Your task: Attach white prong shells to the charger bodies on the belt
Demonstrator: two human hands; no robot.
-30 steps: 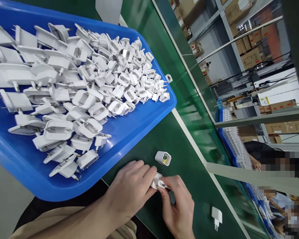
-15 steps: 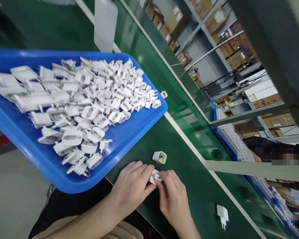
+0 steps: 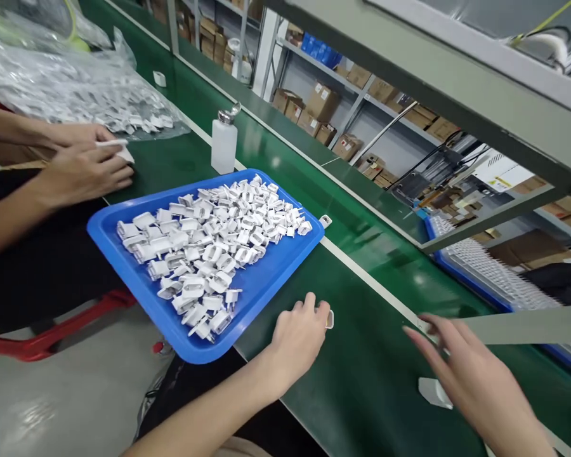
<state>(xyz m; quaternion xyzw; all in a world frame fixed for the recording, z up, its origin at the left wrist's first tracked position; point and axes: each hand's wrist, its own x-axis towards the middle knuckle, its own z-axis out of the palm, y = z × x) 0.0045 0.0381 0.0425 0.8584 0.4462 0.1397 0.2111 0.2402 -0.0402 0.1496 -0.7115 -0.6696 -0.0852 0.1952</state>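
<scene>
White housing (image 3: 330, 319) right of blue tray (image 3: 261, 273), mostly hidden by the left hand (image 3: 299, 336); fingers curled at it, whether gripping cannot tell. Farther right of tray: right hand (image 3: 473, 377), spread wide, overlapping a white charger's (image 3: 432, 391) end.

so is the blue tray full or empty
Partly full: white plug pieces cover much of the blue tray, but bare blue floor shows along its lower right side.
</scene>
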